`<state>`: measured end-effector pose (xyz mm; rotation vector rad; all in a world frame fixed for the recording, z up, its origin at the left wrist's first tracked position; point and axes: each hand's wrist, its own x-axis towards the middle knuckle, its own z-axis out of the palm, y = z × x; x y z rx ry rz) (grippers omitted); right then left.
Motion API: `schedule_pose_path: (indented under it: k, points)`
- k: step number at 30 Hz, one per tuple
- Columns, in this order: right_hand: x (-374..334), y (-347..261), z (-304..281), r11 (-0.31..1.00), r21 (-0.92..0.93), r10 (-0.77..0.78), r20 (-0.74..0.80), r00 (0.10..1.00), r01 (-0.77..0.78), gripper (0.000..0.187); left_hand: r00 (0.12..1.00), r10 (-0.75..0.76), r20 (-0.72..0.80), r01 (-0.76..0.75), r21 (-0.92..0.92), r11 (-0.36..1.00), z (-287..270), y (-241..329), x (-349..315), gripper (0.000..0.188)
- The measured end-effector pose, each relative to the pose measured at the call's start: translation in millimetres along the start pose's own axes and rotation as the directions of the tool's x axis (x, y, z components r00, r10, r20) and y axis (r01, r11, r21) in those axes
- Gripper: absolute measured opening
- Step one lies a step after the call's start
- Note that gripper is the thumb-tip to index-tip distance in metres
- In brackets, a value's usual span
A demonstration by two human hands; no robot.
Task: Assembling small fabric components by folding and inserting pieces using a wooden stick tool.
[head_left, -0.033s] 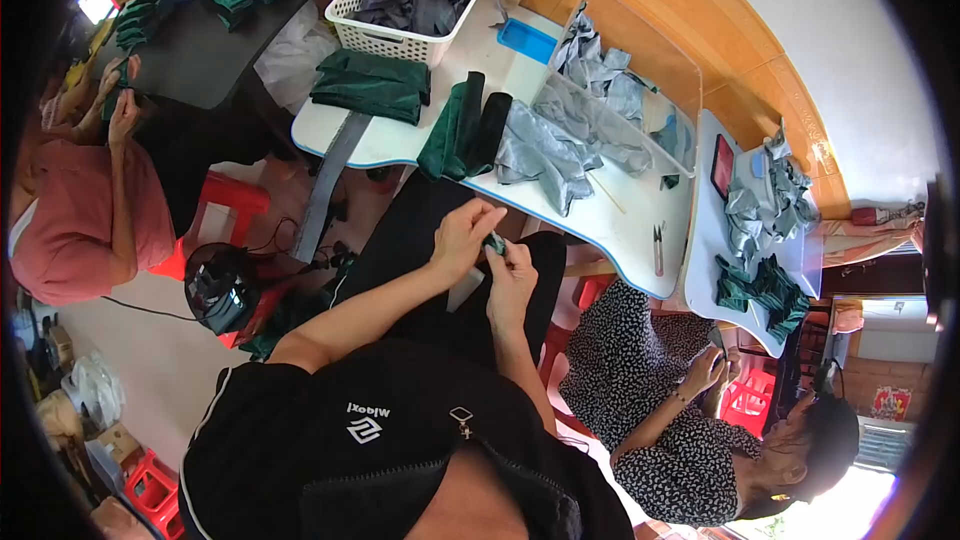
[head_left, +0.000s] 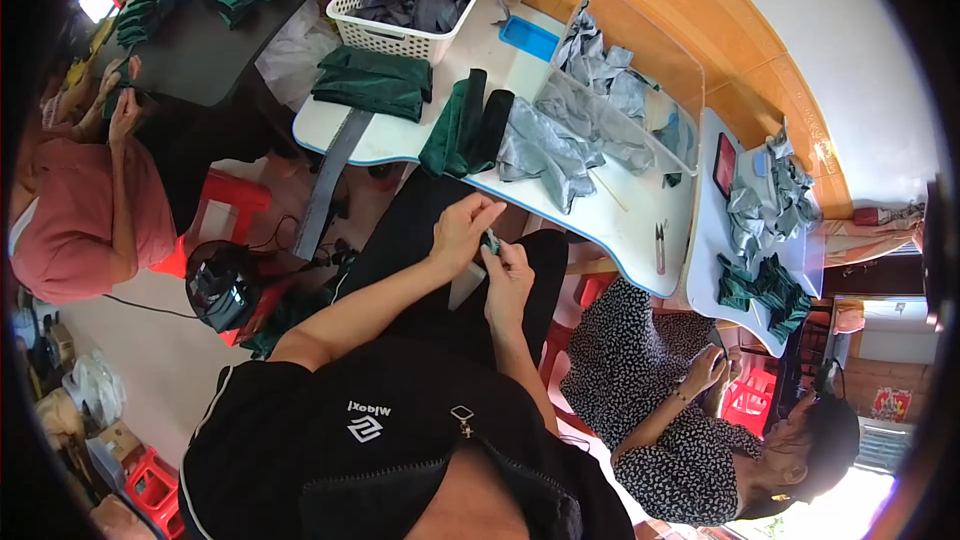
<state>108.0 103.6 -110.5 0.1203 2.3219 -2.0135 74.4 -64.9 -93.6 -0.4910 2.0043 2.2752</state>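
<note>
Above my lap, my left hand point(head_left: 461, 235) and my right hand point(head_left: 509, 282) meet at their fingertips. Pinched between them is a small piece of dark green fabric point(head_left: 490, 240), mostly hidden by the fingers. A pale grey strip point(head_left: 467, 286) hangs just below, between my wrists. On the white table ahead lie a folded green fabric stack point(head_left: 372, 84), a green velvet fabric roll point(head_left: 455, 130) and a crumpled silver-grey fabric point(head_left: 545, 155). A long grey strip point(head_left: 333, 185) droops over the table's front edge.
A white basket point(head_left: 400, 40) of dark fabric and a clear bin point(head_left: 640, 130) of silvery fabric stand at the back. Small snips point(head_left: 660, 248) and a blue tray point(head_left: 528, 38) rest on the table. Co-workers sit on both sides, near a black fan-like object point(head_left: 222, 280).
My fingers have shifted very slightly around the green fabric, and the pale strip below shows a little more. Everything else stays put.
</note>
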Motion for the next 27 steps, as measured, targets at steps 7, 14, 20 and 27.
schedule_pose_path:
  k: [7,14,20,27]
  points:
    - [-18,4,-4,0.822,0.211,0.359,0.527,0.77,-0.528,0.011,0.987,0.066,0.146,-0.087,0.145,0.986,-27,-39,15,0.027]
    - [-48,-13,-16,0.527,0.287,0.045,0.931,0.363,-0.8,0.034,0.799,-0.059,0.599,0.031,0.056,0.998,-13,5,-20,0.025]
    - [-20,-27,-33,0.32,0.603,-0.3,0.796,0.526,-0.73,0.063,0.899,0.014,0.437,0.095,-0.227,0.969,-38,32,2,0.049]
    - [-1,-33,-64,-0.016,0.5,-0.276,0.83,0.484,-0.866,0.075,0.851,0.053,0.523,-0.065,0.004,0.998,-61,19,8,0.067]
